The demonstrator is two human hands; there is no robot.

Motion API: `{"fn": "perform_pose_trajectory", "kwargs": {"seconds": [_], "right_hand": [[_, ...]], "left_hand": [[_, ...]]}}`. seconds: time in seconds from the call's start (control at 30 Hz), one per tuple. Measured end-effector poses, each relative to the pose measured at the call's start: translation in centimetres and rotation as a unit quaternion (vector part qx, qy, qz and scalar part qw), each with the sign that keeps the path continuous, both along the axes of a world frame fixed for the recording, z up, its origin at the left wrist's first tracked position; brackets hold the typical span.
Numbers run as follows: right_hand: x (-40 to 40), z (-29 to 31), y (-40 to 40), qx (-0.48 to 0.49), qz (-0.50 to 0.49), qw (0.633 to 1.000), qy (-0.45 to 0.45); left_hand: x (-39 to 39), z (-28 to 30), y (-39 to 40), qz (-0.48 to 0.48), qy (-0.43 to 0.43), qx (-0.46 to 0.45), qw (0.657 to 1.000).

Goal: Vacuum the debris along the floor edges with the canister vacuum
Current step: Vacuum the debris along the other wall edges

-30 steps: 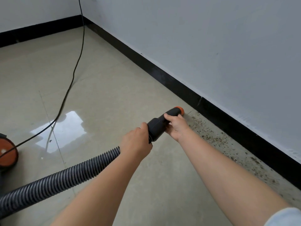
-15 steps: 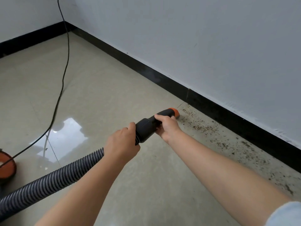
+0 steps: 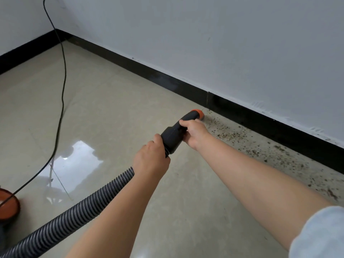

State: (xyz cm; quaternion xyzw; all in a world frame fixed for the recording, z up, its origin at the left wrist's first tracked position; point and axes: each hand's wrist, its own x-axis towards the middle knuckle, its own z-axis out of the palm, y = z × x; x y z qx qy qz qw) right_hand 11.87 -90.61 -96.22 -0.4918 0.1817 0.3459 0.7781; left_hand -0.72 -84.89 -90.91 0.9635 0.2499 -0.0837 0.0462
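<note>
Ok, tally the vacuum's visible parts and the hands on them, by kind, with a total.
Hands: 2, the left hand gripping the hose end, the right hand gripping the nozzle
Ribbed hose: 1
Black nozzle with orange tip: 1
Orange-topped canister, partly in view: 1
Power cord: 1
Total: 6

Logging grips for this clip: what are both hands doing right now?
Left hand: grips the ribbed hose at the nozzle joint.
Right hand: grips the black nozzle.
</note>
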Motion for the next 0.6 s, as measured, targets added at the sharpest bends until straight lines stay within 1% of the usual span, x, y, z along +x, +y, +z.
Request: {"fn": "perform_pose_trajectory", "kwargs": {"seconds": [0.23, 0.6], "right_hand": [[1.8, -0.1, -1.1, -0.009, 0.001, 1.0, -0.01], [2.7, -0.2, -1.7, -0.003, -0.012, 1.0, -0.006]], "left_hand": [[1.7, -0.4, -0.8, 0.002, -0.016, -0.006, 1.0], [2.6, -0.8, -1.7, 0.012, -0.011, -0.009, 1.0]]}}
